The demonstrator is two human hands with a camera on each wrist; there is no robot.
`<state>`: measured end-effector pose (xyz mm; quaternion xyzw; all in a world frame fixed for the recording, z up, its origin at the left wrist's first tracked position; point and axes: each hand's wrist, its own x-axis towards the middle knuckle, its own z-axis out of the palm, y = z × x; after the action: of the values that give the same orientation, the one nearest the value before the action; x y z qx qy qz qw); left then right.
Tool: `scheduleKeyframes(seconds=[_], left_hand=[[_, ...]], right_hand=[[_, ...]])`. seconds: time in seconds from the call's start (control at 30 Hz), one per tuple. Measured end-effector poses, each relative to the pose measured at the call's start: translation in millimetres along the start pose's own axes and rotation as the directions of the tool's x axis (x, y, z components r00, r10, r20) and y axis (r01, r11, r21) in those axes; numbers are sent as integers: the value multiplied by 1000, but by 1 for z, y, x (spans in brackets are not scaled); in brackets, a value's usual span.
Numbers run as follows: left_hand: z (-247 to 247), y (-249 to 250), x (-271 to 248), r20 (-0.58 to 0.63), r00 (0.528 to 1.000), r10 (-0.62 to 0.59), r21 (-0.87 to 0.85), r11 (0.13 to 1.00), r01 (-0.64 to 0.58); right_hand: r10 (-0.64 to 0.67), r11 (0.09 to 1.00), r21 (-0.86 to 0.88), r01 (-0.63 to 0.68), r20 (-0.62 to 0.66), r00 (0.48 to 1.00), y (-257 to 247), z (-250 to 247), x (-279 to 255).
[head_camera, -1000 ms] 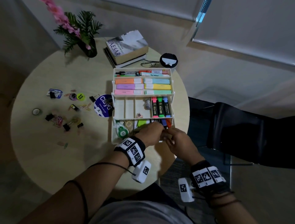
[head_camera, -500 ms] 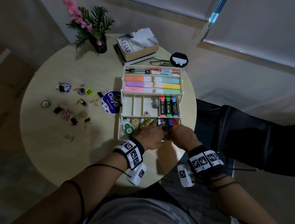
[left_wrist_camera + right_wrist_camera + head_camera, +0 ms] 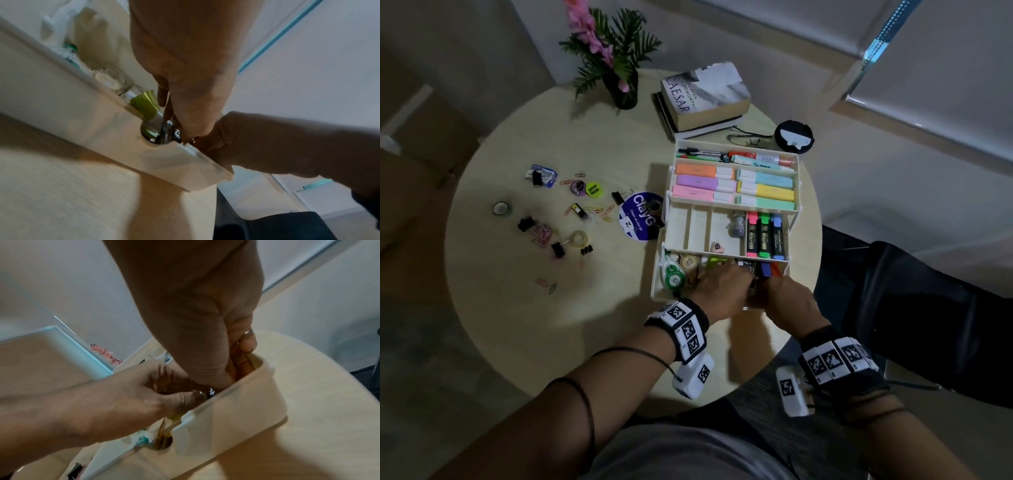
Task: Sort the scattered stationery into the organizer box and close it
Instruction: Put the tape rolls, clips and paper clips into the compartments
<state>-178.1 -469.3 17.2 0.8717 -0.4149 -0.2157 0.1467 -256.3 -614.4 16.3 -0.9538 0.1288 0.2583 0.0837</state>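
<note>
The white tiered organizer box (image 3: 656, 284) stands open on the round table, with highlighters and pens in its upper trays. Both hands reach into its lowest tier at the front right. My left hand (image 3: 726, 287) pinches a slim black item with white lettering (image 3: 177, 135) just inside the front wall (image 3: 102, 129). My right hand (image 3: 780, 298) meets it there, thumb against the same black item (image 3: 211, 392), fingers curled down inside the box corner (image 3: 265, 369). Correction tape (image 3: 674, 279) and green notes (image 3: 144, 105) lie in that tier. Scattered clips (image 3: 571, 219) sit far left.
A tape roll (image 3: 500, 208), binder clips and a blue round disc (image 3: 640, 216) lie left of the box. Behind it are stacked books (image 3: 705, 99), a flower vase (image 3: 624, 92), glasses (image 3: 748, 139) and a black round object (image 3: 793, 136). A dark chair (image 3: 911, 308) stands right.
Both hands have pushed a little deeper into the front of the bottom tier, staying together. The head view has shifted, so the table sits further right in the picture.
</note>
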Motion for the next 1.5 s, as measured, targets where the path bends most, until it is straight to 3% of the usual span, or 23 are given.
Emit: scheduleKeyframes(seconds=[0.17, 0.3, 0.43, 0.57, 0.83, 0.97, 1.13, 1.37, 1.5], left_hand=[[-12, -33, -32, 0, 999, 42, -220, 975, -41], [-40, -79, -72, -124, 992, 29, -288, 956, -64], [-68, -138, -120, -228, 970, -80, -310, 951, 6], [-82, -200, -163, -290, 928, -236, -342, 931, 130], [-92, -301, -219, -292, 823, -487, -426, 836, 344], [-93, -340, -232, -274, 794, -542, -460, 799, 387], [-94, -374, -244, -234, 789, -568, -491, 769, 409], [-89, -403, -270, -215, 813, -541, -585, 738, 336], [-88, -418, -285, -177, 821, -543, -616, 711, 338]], right_hand=[[-47, 999, 7, 49, -125, 991, -22, -28, -20], [-191, 978, 62, 200, -133, 973, -73, -66, -28], [-358, 911, 152, 383, -169, 918, -140, -87, -13], [-429, 880, 146, 452, -166, 888, -205, -92, 11], [-436, 889, 126, 440, -61, 898, -298, -94, 68], [-423, 892, 122, 434, -106, 900, -337, -95, 106], [-340, 908, 178, 380, -217, 915, -392, -100, 162], [-341, 892, 239, 384, -204, 918, -457, -97, 237], [-328, 916, 184, 357, -170, 929, -470, -81, 268]])
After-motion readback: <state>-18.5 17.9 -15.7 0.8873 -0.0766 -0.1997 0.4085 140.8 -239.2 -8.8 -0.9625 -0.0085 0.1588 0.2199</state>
